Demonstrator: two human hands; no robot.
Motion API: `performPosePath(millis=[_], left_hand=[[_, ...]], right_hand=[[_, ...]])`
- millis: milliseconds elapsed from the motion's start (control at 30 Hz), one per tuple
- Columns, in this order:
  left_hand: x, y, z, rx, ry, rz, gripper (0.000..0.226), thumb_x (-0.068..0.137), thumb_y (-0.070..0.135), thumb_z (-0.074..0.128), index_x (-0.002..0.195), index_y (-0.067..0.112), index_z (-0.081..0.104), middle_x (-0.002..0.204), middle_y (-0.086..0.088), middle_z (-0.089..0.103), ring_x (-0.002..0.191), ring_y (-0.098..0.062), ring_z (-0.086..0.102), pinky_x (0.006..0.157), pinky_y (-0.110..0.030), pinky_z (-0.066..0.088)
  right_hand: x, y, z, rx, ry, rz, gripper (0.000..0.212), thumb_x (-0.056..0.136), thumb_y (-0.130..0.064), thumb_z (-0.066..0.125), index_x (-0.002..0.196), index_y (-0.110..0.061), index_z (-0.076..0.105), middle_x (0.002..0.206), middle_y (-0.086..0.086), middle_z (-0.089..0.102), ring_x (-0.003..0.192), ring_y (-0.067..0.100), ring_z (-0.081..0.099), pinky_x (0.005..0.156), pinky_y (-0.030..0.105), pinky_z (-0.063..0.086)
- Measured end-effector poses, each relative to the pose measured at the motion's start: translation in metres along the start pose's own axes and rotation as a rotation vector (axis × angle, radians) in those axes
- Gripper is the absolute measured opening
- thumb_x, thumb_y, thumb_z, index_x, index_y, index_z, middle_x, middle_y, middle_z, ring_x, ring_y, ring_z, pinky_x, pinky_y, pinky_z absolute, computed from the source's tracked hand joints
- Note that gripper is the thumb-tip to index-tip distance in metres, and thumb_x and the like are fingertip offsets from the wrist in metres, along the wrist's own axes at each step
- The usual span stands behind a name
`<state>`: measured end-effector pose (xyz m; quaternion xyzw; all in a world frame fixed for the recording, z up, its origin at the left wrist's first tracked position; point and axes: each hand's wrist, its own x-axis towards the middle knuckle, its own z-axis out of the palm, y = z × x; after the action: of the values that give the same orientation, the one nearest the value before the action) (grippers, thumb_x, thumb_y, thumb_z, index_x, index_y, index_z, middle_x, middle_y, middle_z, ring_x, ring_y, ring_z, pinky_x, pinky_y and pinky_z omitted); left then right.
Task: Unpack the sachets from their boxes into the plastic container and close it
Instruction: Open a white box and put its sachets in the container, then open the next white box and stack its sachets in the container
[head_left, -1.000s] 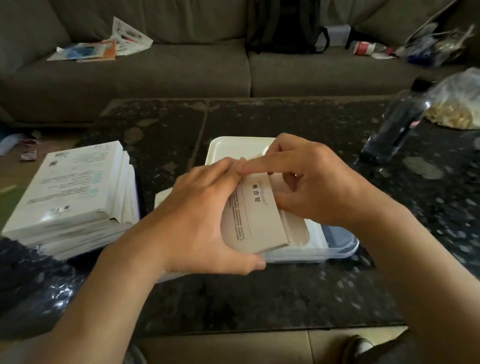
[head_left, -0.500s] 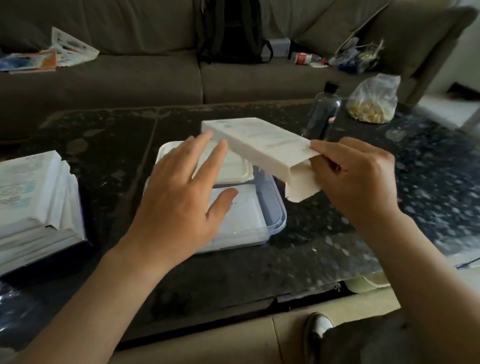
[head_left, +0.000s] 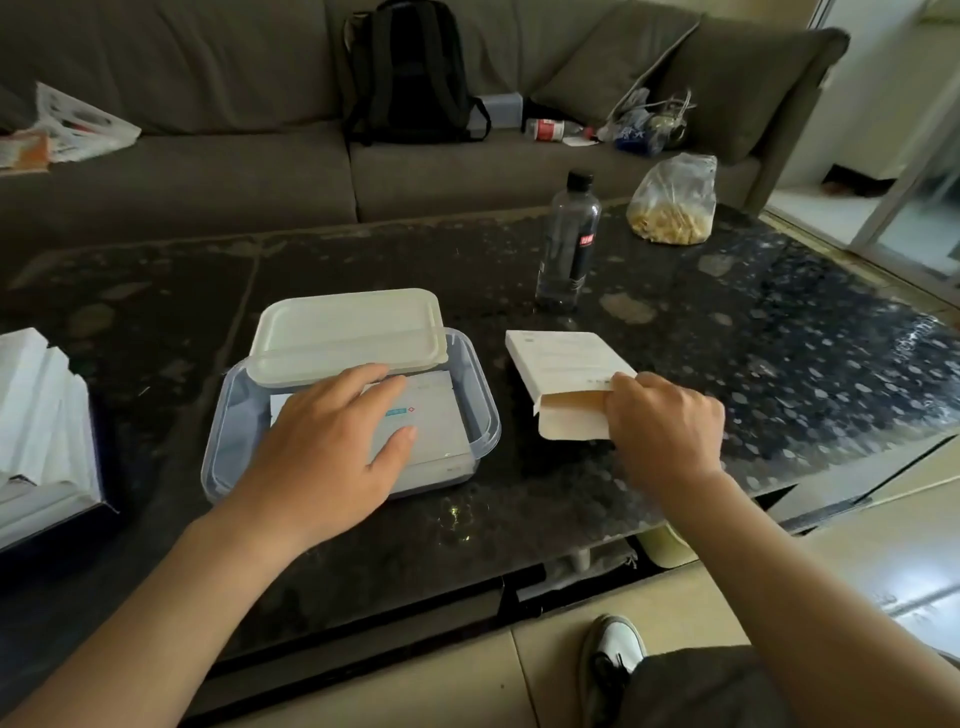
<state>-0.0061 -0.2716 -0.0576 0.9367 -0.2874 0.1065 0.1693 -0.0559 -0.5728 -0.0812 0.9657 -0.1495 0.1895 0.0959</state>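
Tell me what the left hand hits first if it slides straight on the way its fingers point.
Most likely the lid, lying across the far half of the container, just beyond the fingertips. The left hand lies flat on the sachets, so it might slip under the lid's edge instead.

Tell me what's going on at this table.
A person is unpacking sachets. The left hand lies flat on sachets in the clear plastic container, whose lid rests loosely across its far end. The right hand pinches the open end of a white box beside the container on the table. More boxes are stacked at the left.
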Motion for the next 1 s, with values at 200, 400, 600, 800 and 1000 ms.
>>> performPosePath(millis=[200,400,600,800,1000], left_hand=[[-0.001,-0.001,-0.002,-0.064,-0.069,-0.08,0.065,0.093,0.052,0.048,0.144,0.015,0.062,0.148,-0.003,0.06,0.138,-0.027,0.055,0.109,-0.05,0.051],[0.001,-0.002,-0.006,-0.079,-0.116,-0.119,0.07,0.091,0.058,0.041,0.148,0.021,0.057,0.152,0.003,0.055,0.142,-0.022,0.051,0.11,-0.049,0.052],[0.002,-0.005,-0.01,-0.079,-0.105,-0.119,0.055,0.102,0.05,0.055,0.149,0.022,0.055,0.153,0.004,0.053,0.141,-0.02,0.05,0.109,-0.043,0.051],[-0.005,-0.013,-0.027,-0.072,-0.052,-0.161,0.049,0.101,0.041,0.061,0.144,0.017,0.06,0.149,0.0,0.058,0.136,-0.023,0.054,0.11,-0.041,0.046],[-0.019,-0.036,-0.059,-0.057,0.03,-0.293,0.051,0.102,0.039,0.06,0.148,0.018,0.057,0.154,0.001,0.053,0.139,-0.023,0.052,0.112,-0.041,0.044]], right_hand=[[-0.002,-0.025,0.005,-0.023,-0.168,-0.11,0.024,0.081,-0.005,0.063,0.069,-0.016,0.045,0.062,-0.001,0.055,0.045,0.024,0.044,0.047,0.026,0.025],[0.0,-0.029,-0.004,0.045,-0.328,-0.088,0.004,0.092,-0.023,0.048,0.091,-0.019,0.05,0.08,0.0,0.061,0.063,0.022,0.053,0.056,0.031,0.039],[0.003,-0.032,-0.02,0.054,-0.345,-0.036,0.003,0.087,-0.021,0.049,0.085,-0.019,0.047,0.068,-0.003,0.05,0.059,0.021,0.054,0.055,0.03,0.039],[0.021,-0.059,-0.047,0.175,-0.232,-0.006,0.011,0.089,-0.021,0.047,0.09,-0.018,0.057,0.081,0.004,0.064,0.062,0.025,0.055,0.057,0.031,0.039],[0.031,-0.116,-0.063,0.365,0.064,-0.206,0.018,0.094,-0.019,0.051,0.08,-0.015,0.061,0.062,0.0,0.059,0.051,0.022,0.052,0.052,0.028,0.048]])
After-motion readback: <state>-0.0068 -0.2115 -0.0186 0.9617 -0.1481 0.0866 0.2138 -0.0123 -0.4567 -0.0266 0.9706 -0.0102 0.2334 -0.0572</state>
